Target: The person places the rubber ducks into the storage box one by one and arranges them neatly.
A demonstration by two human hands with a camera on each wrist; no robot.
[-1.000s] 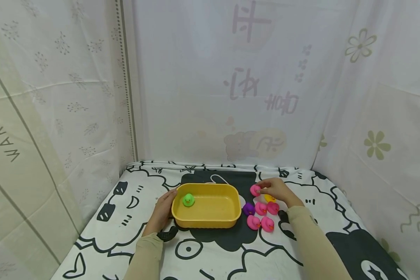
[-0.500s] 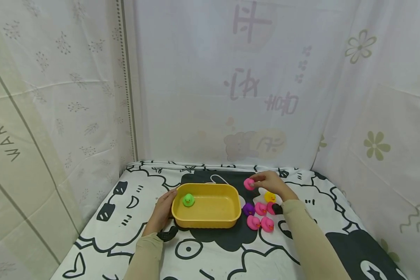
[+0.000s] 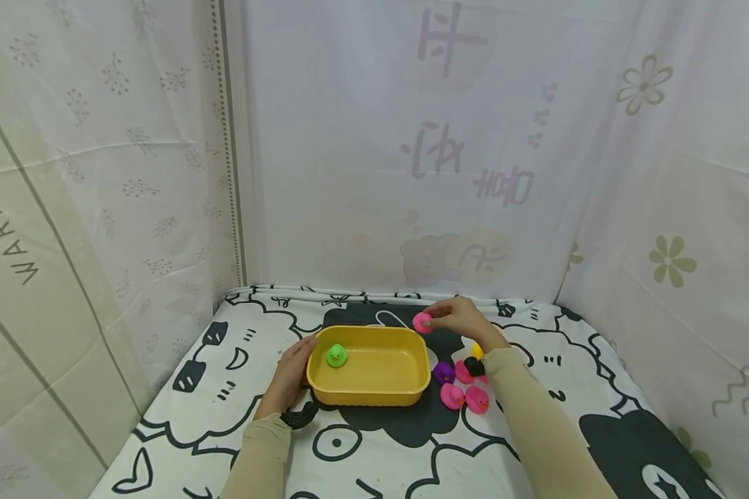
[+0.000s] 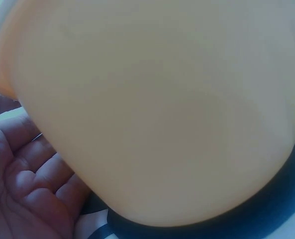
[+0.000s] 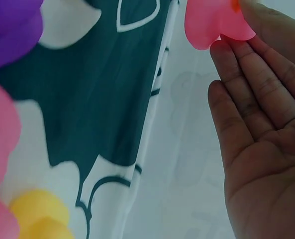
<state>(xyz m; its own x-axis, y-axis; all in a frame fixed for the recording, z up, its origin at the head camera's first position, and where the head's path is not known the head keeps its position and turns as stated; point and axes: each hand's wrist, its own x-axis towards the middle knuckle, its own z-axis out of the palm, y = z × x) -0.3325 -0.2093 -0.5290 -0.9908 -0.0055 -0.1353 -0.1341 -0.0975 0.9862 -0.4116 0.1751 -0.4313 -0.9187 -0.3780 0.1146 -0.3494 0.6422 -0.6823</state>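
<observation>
A yellow tub [image 3: 374, 391] stands on the black-and-white cartoon sheet with a green duck [image 3: 336, 356] inside at its left end. My left hand [image 3: 291, 374] rests flat against the tub's left wall [image 4: 157, 124]. My right hand [image 3: 458, 317] pinches a pink duck [image 3: 422, 322] in the air over the tub's back right corner; the right wrist view shows the pink duck [image 5: 214, 22] at my fingertips [image 5: 227, 55]. On the sheet to the tub's right lie a purple duck [image 3: 443, 373], several pink ducks [image 3: 465, 398] and a yellow duck [image 3: 477, 350].
Printed fabric walls close in the left, back and right sides. The cartoon sheet [image 3: 374, 450] stretches toward me in front of the tub. My right sleeve [image 3: 530, 430] crosses over part of the duck cluster.
My right hand has lifted a pink duck off the sheet and carried it left and up, from beside the cluster to above the tub's right rim. The left hand has stayed put.
</observation>
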